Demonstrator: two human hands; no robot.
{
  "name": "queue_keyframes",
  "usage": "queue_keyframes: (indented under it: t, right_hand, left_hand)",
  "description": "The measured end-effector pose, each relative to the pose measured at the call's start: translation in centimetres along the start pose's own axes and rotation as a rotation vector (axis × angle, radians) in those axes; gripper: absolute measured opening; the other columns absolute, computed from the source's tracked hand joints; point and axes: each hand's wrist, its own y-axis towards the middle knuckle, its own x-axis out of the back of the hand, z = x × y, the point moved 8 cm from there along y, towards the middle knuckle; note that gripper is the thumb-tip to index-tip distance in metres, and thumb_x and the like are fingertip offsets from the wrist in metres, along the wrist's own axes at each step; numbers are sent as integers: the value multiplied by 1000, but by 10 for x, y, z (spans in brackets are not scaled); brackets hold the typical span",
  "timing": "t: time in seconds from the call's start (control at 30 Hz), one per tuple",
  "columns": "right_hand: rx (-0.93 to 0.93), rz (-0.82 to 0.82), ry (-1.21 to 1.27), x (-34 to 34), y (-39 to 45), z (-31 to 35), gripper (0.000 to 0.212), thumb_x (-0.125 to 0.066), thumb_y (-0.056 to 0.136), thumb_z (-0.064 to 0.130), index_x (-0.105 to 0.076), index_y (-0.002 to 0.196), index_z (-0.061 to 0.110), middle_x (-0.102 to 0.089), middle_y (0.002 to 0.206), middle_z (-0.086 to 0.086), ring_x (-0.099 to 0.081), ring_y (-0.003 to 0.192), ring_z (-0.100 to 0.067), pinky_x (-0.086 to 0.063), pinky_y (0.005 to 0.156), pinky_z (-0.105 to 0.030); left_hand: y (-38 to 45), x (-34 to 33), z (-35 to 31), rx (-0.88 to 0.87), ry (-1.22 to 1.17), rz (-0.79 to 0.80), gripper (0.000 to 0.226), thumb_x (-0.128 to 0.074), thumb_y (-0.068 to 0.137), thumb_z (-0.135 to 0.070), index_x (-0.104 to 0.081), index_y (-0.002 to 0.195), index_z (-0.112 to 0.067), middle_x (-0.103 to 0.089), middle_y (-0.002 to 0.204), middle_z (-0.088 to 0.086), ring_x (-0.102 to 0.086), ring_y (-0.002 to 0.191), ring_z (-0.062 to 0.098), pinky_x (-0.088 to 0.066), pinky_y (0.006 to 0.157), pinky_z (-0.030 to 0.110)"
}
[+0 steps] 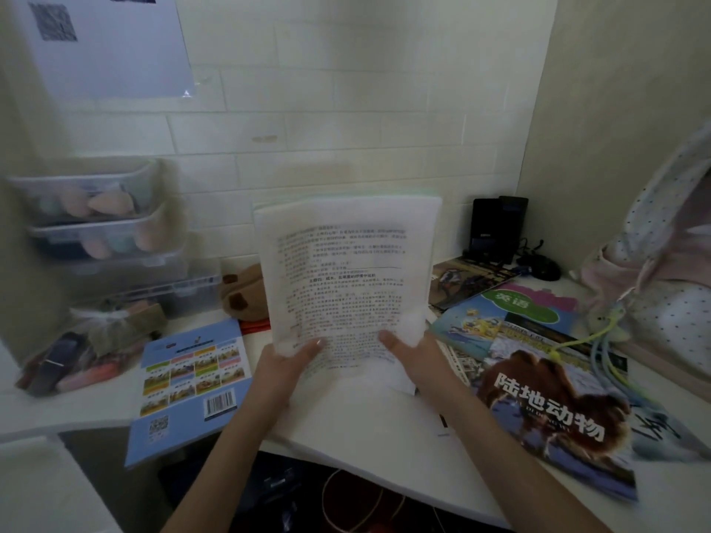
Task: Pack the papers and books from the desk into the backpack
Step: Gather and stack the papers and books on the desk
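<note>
White tiled wall is backing your worktop (pixel 369 417). Going left to right: a blue book (pixel 188 386) is lying flat, your left hand (pixel 284 363) and right hand (pixel 419 359) are gripping upright papers (pixel 346 278), animal books (pixel 554 398) are lying beside the spotted backpack (pixel 661 271).

Both bare forearms reach forward and upward from the bottom edge of the view, converging toward the middle. The left hand (pixel 286 363) is raised with its thumb stretched to the right across the front of what it grips (the other fingers are hidden behind). The right hand (pixel 417 357) mirrors it, thumb pointing left, fingers out of sight behind. The two hands sit level, near each other but apart.
</note>
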Motion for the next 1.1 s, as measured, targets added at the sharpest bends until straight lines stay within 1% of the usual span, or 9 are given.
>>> queue_keyframes:
  t: [0.23, 0.3, 0.43, 0.53, 0.7, 0.77, 0.83, 1.0, 1.1]
  right_hand:
    - [-37, -18, -383, 5, -8, 5, 27, -56, 94, 17, -60, 119, 8, -62, 104, 1, -64, 89, -18, -43, 54, -2]
    - [-167, 36, -464, 6, -20, -2, 28, -52, 96, 25, -52, 122, 15, -63, 100, -4, -65, 64, -18, -44, 39, -16]
    - [-435, 183, -599, 12, -48, -26, 25, -46, 98, 30, -42, 119, 18, -51, 73, -7, -35, 23, -6, -26, 30, -13]
    - [-495, 215, -620, 16, -56, -28, 28, -49, 97, 30, -40, 118, 14, -49, 73, -7, -32, 23, -6, -26, 31, -13]
    - [-616, 325, -633, 11, -66, -29, 35, -58, 92, 35, -53, 115, 10, -54, 62, -7, -41, 29, -10, -32, 34, -19]
    - [-601, 336, -703, 7, -64, -23, 38, -59, 91, 35, -51, 118, 9, -66, 84, -15, -61, 46, -18, -47, 43, -28]
    - [-502, 280, -923, 9, -52, -15, 61, -64, 87, 38, -38, 131, 6, -61, 118, -16, -66, 91, -26, -48, 64, -33]
    - [-236, 79, -1356, -1, -29, 6, 82, -62, 87, 39, -12, 144, 9, -31, 145, -19, -34, 132, -34, -42, 97, -44]
    - [-27, 84, -1288, -34, -13, 11, 83, -50, 93, 44, 0, 151, 14, -6, 158, -10, -4, 145, -30, -22, 114, -50]
  left_hand:
    - [-10, 4, -4, 25, 291, 22, 16, -67, 86, -24, -62, 100, -20, -63, 85, -9, -61, 79, 3, -44, 50, 6]
    - [-19, 6, 4, 127, 334, 31, 20, -68, 85, -23, -57, 101, -18, -63, 86, -3, -61, 64, 6, -43, 43, 12]
    - [-51, 5, 31, 348, 344, 206, 25, -66, 87, -22, -56, 107, -11, -67, 79, 10, -58, 38, 15, -43, 35, 22]
    - [-54, 17, 45, 428, 249, 142, 35, -60, 90, -34, -54, 113, -8, -68, 100, 10, -68, 72, 20, -56, 58, 34]
    - [-24, 24, 42, 304, 392, 33, 41, -48, 97, -23, -39, 134, -10, -55, 128, 10, -58, 109, 26, -47, 80, 32]
    - [-13, 20, 35, 218, 438, 77, 45, -47, 97, -19, -33, 141, -15, -52, 132, 8, -56, 112, 25, -46, 81, 31]
    - [-6, 20, 31, 170, 469, 79, 49, -47, 97, -16, -30, 143, -19, -51, 134, 8, -54, 114, 26, -45, 84, 31]
    - [-1, 25, 17, 25, 672, -57, 81, -56, 93, -19, 1, 151, -20, -40, 145, 13, -46, 126, 30, -41, 99, 40]
    - [-1, 15, -3, -205, 1039, -182, 84, -50, 95, -28, 14, 149, -19, -12, 157, 13, -14, 144, 32, -19, 116, 43]
